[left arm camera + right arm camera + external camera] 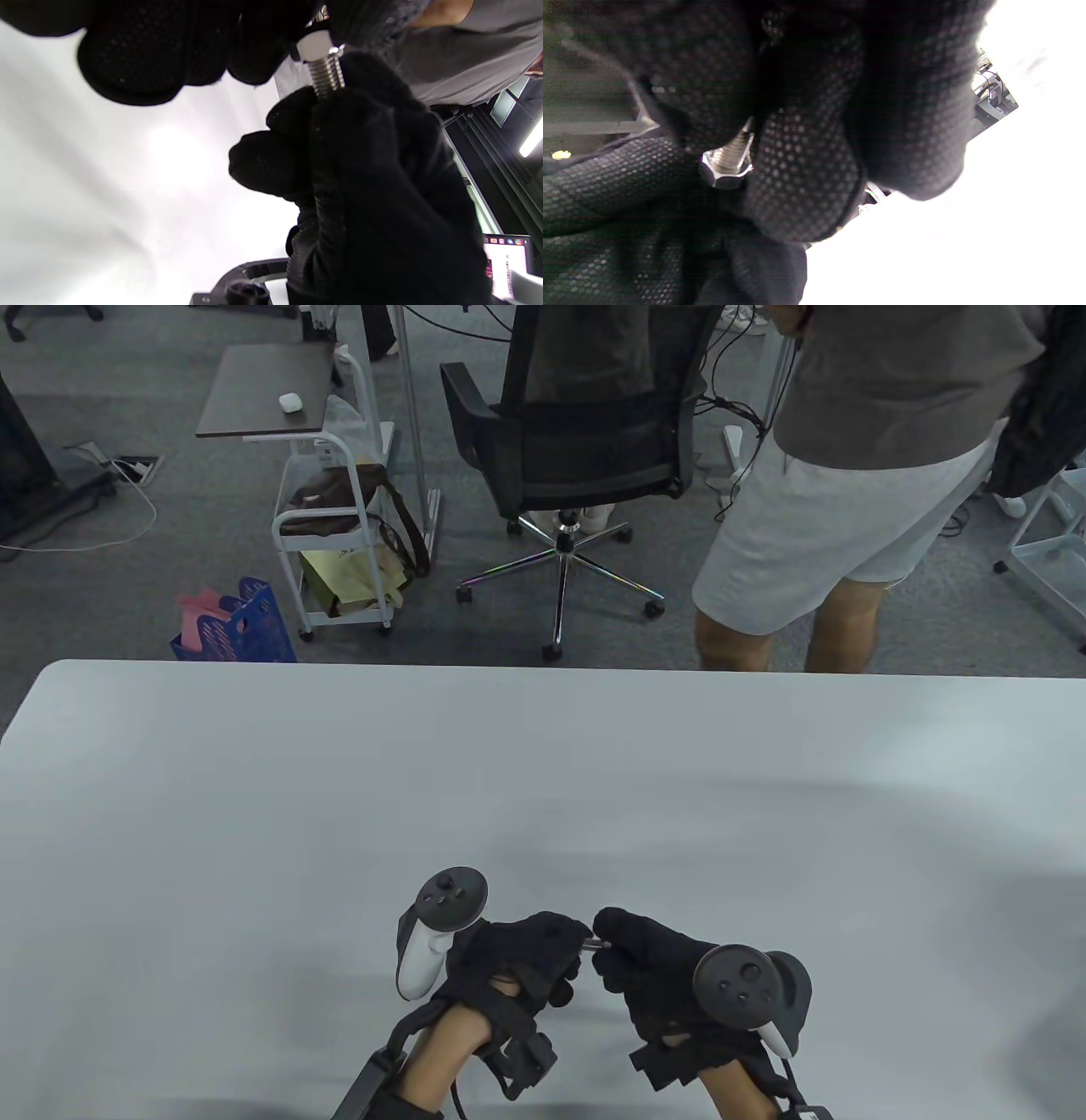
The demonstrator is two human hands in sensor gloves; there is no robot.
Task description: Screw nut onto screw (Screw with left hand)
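Observation:
A threaded metal screw point(595, 943) is held level between my two hands, low over the white table point(543, 780) near its front edge. My right hand point(612, 948) grips the screw's shaft; in the right wrist view its fingers point(797, 169) wrap the thread point(736, 146). My left hand point(577, 940) pinches the hex nut point(725, 173) at the screw's end. In the left wrist view the nut point(314, 44) sits at the top of the thread point(326, 76), under my left fingertips point(263, 46). The screw's head is hidden inside the right glove.
A person in grey shorts point(814, 543) stands beyond the table's far edge at the right. A black office chair point(585, 432), a white cart point(339, 543) and a blue basket point(242, 623) stand on the floor behind the table.

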